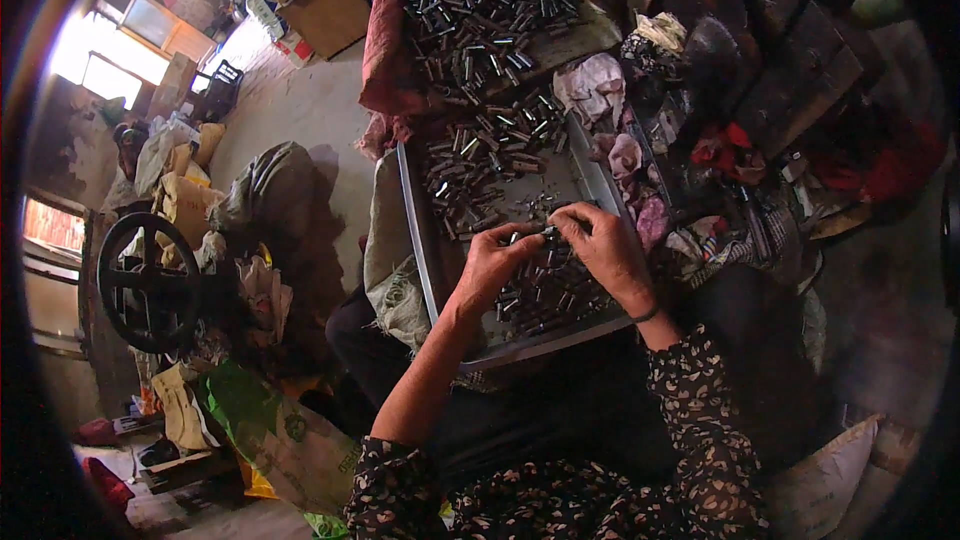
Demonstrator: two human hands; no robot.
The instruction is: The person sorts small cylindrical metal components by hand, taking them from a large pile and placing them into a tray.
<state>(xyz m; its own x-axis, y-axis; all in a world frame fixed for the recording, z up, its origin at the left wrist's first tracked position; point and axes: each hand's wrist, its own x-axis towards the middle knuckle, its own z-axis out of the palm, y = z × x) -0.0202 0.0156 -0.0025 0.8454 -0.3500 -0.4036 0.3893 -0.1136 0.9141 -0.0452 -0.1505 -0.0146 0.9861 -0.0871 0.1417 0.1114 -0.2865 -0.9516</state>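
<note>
Over a shallow metal tray (418, 240), my left hand (492, 262) and my right hand (602, 248) meet fingertip to fingertip. Between the fingers of my left hand is a small shiny metal cylinder (515, 237), partly covered by them. The right fingers are pinched together beside it; what they grip is too small and covered to make out. Many similar metal cylinders (490, 145) lie in the far part of the tray, and more loose metal pieces (550, 295) lie under my hands. A bigger heap of cylinders (480, 10) spreads beyond the tray.
Crumpled rags (625, 155) line the tray's right side, with dark boards (790, 70) farther right. A pink-red cloth sack (383, 40) edges the far heap. To the left stand a black handwheel (150, 282) and several sacks (275, 185); cardboard boxes (320, 5) sit at the back.
</note>
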